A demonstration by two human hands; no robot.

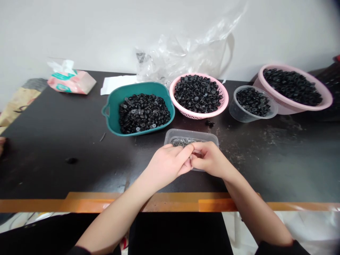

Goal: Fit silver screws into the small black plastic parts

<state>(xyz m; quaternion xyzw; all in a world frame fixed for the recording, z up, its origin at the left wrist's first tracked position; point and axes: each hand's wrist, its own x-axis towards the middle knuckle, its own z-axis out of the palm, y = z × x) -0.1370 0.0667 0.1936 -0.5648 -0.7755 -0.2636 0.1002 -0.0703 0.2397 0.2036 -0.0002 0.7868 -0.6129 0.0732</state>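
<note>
My left hand (171, 161) and my right hand (208, 158) meet over a clear plastic tub (191, 134) near the table's front. Thin silvery metal pieces, like pins, (183, 142) lie in that tub, partly covered by my hands. Both hands are closed, with fingertips pressed together. Whatever they pinch is too small or too hidden to make out. Behind the tub stand a green basin (113, 122) of small black round plastic pieces (145, 111) and a pink basket (225, 99) of black cap-like pieces (198, 94).
Rightward are a clear round container (236, 111) and a larger pink basket (328, 99), both holding black pieces. A tissue pack (77, 83), white paper (117, 82) and a clear plastic bag (186, 56) lie at the back. Orange tape (183, 202) lines the table's front edge.
</note>
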